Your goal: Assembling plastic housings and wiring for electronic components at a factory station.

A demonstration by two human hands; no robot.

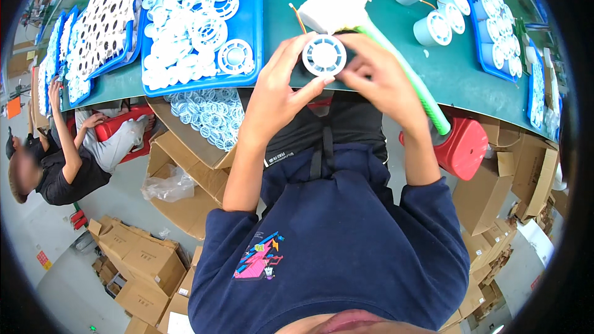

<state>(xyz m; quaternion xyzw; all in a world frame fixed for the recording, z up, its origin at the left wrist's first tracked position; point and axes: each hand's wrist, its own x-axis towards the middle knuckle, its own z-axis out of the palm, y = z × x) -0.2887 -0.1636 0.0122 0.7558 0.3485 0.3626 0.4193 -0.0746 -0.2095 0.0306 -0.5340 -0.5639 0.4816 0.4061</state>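
Over the table's near edge, my left hand [281, 86] is closed around a white cup-shaped plastic housing [324, 55], its slotted round face turned up. A short orange-brown wire [297, 18] shows beside that hand's fingers. Close against the housing's right side is my right hand [377, 74], its fingers bent and smeared by motion; whether they grip it I cannot tell. Just beyond both hands lies a large white cylinder [337, 1], and a green tube [408, 77] slants from it past my right wrist.
A blue tray [258, 43] of white rings and discs lies left on the green table [458, 74]. Several wired housings [431, 29] stand right, near another blue tray [479, 21]. Below are a red stool [463, 148] and cardboard boxes [139, 256]. Another person [68, 167] sits at left.
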